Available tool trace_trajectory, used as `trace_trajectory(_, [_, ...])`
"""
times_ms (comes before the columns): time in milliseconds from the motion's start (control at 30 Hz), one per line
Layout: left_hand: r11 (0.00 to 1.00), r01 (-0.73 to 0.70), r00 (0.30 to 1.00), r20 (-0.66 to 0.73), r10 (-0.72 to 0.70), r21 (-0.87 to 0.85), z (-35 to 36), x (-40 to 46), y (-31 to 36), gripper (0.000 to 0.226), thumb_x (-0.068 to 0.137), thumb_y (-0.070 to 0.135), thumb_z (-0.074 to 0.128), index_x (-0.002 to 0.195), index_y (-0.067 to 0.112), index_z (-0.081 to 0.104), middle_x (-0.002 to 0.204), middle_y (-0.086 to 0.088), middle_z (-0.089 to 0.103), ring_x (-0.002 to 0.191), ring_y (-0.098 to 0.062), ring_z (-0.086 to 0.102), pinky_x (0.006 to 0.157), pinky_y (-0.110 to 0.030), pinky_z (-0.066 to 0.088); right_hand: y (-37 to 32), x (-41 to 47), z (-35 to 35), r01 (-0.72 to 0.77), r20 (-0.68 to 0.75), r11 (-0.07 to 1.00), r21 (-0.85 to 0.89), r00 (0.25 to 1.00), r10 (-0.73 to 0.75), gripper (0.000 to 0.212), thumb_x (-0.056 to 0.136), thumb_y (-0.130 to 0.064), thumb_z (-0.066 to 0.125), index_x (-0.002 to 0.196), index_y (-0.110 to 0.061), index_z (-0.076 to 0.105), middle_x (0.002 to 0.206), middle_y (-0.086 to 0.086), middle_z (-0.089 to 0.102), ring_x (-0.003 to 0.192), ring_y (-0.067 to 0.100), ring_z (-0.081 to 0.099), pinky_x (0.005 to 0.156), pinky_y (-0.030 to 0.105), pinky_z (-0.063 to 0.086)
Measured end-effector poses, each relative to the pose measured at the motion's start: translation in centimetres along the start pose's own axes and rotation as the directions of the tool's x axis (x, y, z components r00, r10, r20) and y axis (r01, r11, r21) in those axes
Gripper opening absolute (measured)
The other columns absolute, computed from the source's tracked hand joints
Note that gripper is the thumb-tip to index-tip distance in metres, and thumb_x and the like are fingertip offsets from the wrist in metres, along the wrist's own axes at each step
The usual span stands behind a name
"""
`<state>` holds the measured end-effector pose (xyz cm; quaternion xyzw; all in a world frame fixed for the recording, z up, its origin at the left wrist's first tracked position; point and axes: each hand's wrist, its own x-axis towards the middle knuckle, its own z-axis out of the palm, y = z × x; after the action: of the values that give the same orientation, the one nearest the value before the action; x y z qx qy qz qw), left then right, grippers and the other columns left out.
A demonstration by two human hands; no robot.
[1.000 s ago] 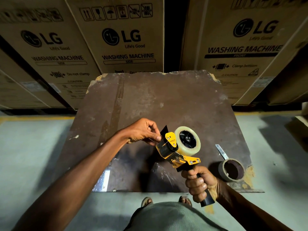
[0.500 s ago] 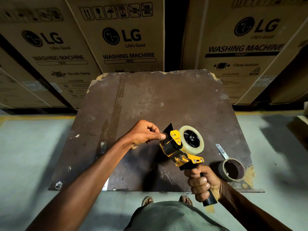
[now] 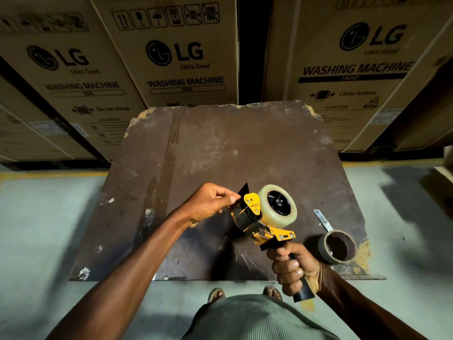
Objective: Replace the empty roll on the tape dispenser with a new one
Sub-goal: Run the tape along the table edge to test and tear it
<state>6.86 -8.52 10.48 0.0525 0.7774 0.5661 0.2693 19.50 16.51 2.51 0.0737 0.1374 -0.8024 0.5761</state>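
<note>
Worn brown board (image 3: 220,148) lying flat on grey floor (image 3: 36,217), far edge chipped. Near its right corner: empty cardboard tape core (image 3: 337,246), small metal strip (image 3: 323,220) just beside.

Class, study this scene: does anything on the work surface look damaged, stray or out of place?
Yes. The brown board is chipped at its far corners and near right edge. An empty tape core and a loose metal strip lie at its right side, beside the dispenser held above it.
</note>
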Motion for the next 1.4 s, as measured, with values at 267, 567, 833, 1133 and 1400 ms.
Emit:
trace_trajectory(267, [0.996,-0.005,0.986,-0.168,-0.011,-0.093,1.1,0.6,-1.5,0.024,0.096,0.012,0.057,0.105,0.026,0.073,0.099,0.006,0.078,0.098,-0.009,0.069,0.068,-0.024,0.042,-0.8,0.9,0.0,0.081,-0.095,0.994,0.072,0.993,-0.074,0.018,0.092,-0.016,0.056,0.074,-0.015,0.051,0.055,-0.006,0.036,0.046,0.011,0.034,0.054,0.026,0.039])
trace_trajectory(567, [0.933,0.014,0.945,-0.300,-0.129,-0.359,1.2,4.0,-4.5,0.029,0.099,0.002,0.044,0.121,0.006,0.063,0.119,-0.014,0.071,0.094,-0.020,0.070,0.071,-0.020,0.049,-3.5,3.2,-1.7,0.185,-0.248,0.983,0.019,0.953,-0.174,0.027,0.077,-0.015,0.075,0.067,-0.016,0.049,0.047,-0.006,0.042,0.037,0.009,0.038,0.046,0.023,0.034])
trace_trajectory(833, [0.860,0.045,0.892,-0.366,-0.264,-0.509,0.1,6.9,-5.5,0.038,0.099,-0.001,0.044,0.137,-0.004,0.049,0.134,-0.024,0.059,0.120,-0.033,0.060,0.105,-0.040,0.046,-7.2,7.5,-2.1,0.188,-0.464,0.971,-0.146,0.854,-0.235,0.024,0.081,-0.023,0.068,0.068,-0.017,0.048,0.047,-0.008,0.038,0.034,0.006,0.035,0.040,0.021,0.034])
trace_trajectory(1133, [0.872,0.097,0.854,-0.410,-0.321,-0.479,-1.9,6.0,-7.9,0.037,0.100,0.002,0.047,0.136,-0.004,0.051,0.133,-0.023,0.060,0.118,-0.034,0.061,0.101,-0.039,0.045,-10.9,11.3,-3.2,0.120,-0.560,0.978,-0.173,0.804,-0.198,0.023,0.090,-0.025,0.058,0.069,-0.015,0.058,0.048,-0.006,0.044,0.036,0.007,0.040,0.039,0.020,0.034])
trace_trajectory(1400, [0.902,0.138,0.844,-0.428,-0.324,-0.409,-3.2,5.5,-9.9,0.035,0.100,0.004,0.048,0.134,-0.002,0.054,0.127,-0.020,0.064,0.111,-0.029,0.063,0.099,-0.037,0.046,-10.6,12.1,-4.0,0.084,-0.577,0.989,-0.120,0.805,-0.139,0.028,0.093,-0.032,0.057,0.074,-0.012,0.061,0.057,0.002,0.052,0.045,0.017,0.051,0.046,0.026,0.044])
